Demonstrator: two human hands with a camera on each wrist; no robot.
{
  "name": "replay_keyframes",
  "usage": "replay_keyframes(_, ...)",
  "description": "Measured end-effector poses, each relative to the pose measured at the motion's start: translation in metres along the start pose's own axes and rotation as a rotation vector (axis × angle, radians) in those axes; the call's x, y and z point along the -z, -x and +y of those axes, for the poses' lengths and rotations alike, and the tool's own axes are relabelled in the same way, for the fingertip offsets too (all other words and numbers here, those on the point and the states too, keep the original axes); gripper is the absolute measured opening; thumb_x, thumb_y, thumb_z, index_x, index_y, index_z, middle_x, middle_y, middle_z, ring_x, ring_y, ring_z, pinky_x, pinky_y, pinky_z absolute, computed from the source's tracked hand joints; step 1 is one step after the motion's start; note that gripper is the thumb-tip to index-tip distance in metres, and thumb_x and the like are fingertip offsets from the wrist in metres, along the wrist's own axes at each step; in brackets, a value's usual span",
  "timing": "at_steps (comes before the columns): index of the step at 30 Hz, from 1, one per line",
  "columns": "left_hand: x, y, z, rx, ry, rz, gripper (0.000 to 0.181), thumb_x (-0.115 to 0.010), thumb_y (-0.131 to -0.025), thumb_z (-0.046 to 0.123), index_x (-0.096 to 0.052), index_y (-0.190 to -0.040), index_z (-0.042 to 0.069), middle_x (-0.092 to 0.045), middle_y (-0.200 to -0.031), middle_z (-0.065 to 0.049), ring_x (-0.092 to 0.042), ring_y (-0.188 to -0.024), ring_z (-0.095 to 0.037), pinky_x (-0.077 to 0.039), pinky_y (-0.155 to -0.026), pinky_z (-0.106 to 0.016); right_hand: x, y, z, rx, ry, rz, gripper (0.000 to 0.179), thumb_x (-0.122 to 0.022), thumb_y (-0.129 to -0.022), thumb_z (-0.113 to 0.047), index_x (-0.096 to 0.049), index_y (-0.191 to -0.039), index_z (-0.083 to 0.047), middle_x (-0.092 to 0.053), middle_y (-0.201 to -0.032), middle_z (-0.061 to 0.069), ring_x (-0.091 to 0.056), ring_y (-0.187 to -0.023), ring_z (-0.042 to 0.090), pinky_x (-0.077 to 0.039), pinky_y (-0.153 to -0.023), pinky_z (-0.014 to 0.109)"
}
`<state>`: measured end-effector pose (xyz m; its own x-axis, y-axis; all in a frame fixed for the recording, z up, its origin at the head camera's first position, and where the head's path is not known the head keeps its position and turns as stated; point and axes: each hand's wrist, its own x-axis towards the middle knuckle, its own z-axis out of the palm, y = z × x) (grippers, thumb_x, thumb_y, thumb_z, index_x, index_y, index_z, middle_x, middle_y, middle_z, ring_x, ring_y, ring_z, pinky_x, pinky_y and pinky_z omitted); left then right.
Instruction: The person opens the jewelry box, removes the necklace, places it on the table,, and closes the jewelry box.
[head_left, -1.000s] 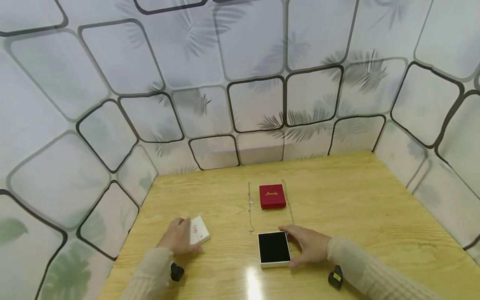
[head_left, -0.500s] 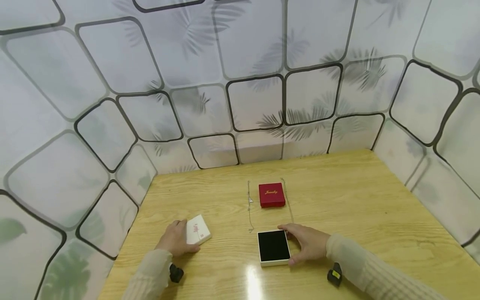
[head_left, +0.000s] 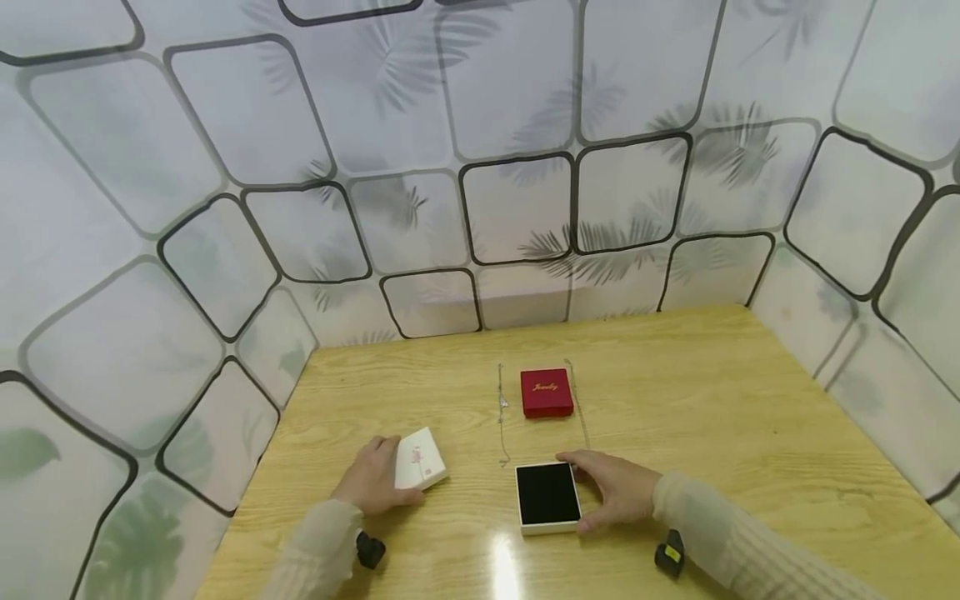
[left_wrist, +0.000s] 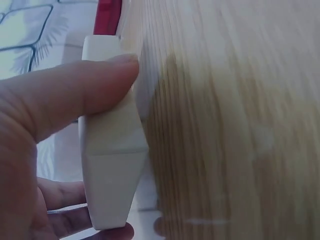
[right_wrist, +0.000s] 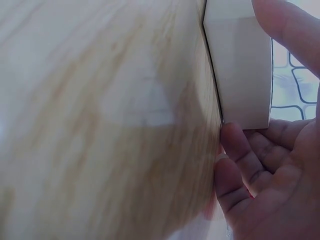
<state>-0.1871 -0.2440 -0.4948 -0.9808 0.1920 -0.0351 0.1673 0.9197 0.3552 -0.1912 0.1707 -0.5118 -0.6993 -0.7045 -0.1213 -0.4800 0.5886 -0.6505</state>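
Observation:
On the left, my left hand (head_left: 375, 481) grips a white box lid (head_left: 420, 461) with pink print on its top. In the left wrist view the thumb lies along one side of the lid (left_wrist: 112, 135) and the fingers curl at the far side. My right hand (head_left: 613, 490) holds the right side of an open white jewelry box (head_left: 550, 529) lined with a black pad (head_left: 547, 493). The right wrist view has the thumb at one end of the box's side wall (right_wrist: 240, 70) and the fingers at the other end.
Behind the white box stands a closed red jewelry box (head_left: 547, 393) with gold lettering. A thin silver necklace (head_left: 502, 421) with a small pendant lies to its left, another fine chain (head_left: 578, 408) to its right. Patterned cloth walls (head_left: 517, 208) border the wooden table (head_left: 712, 400).
My left hand has shifted right with the white lid, bringing it nearer the open box. The right hand and its box have stayed in place.

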Motion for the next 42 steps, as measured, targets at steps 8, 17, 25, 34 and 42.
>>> replay_keyframes(8,-0.005,-0.002,0.029,-0.111,0.065,-0.007,0.106,-0.085,-0.061,0.056,-0.044,-0.138,-0.003,-0.052,-0.125,-0.014,-0.053,-0.107,-0.026,-0.047,-0.091,-0.045,0.002,-0.001,-0.001,0.004,0.018,0.012,0.1,-0.074,-0.073,-0.06,-0.033,-0.147,-0.008,-0.04,-0.146,0.008,-0.043,-0.13,0.027,-0.031,-0.108,0.052)
replay_keyframes(17,-0.012,-0.001,0.059,-0.202,0.136,-0.063,0.103,-0.086,-0.063,0.05,-0.04,-0.14,-0.001,-0.05,-0.131,-0.014,-0.052,-0.108,-0.025,-0.047,-0.091,-0.045,0.003,-0.001,-0.002,0.011,0.031,0.015,0.099,-0.074,-0.072,-0.061,-0.035,-0.147,-0.009,-0.042,-0.142,0.005,-0.043,-0.128,0.026,-0.034,-0.107,0.052)
replay_keyframes(25,-0.02,-0.001,0.076,-0.242,0.139,-0.087,0.106,-0.085,-0.061,0.054,-0.04,-0.141,0.002,-0.051,-0.131,-0.013,-0.051,-0.111,-0.024,-0.046,-0.094,-0.043,0.002,0.0,-0.004,0.01,0.02,0.015,0.099,-0.075,-0.073,-0.059,-0.034,-0.148,-0.007,-0.043,-0.142,0.006,-0.043,-0.128,0.027,-0.033,-0.107,0.053)
replay_keyframes(34,-0.028,-0.003,0.091,-0.303,0.096,-0.108,0.106,-0.083,-0.06,0.06,-0.041,-0.141,0.005,-0.051,-0.132,-0.007,-0.049,-0.116,-0.02,-0.043,-0.099,-0.039,0.001,-0.002,-0.005,0.009,0.003,0.015,0.099,-0.075,-0.075,-0.057,-0.032,-0.148,-0.006,-0.041,-0.144,0.009,-0.043,-0.129,0.028,-0.032,-0.106,0.055)
replay_keyframes(42,-0.036,-0.004,0.102,-0.35,0.089,-0.125,0.105,-0.082,-0.06,0.062,-0.043,-0.14,0.007,-0.052,-0.13,-0.006,-0.049,-0.113,-0.018,-0.045,-0.095,-0.035,-0.002,-0.002,-0.003,-0.018,-0.05,0.018,0.099,-0.077,-0.072,-0.056,-0.033,-0.147,-0.007,-0.046,-0.138,0.005,-0.048,-0.122,0.023,-0.035,-0.106,0.05)
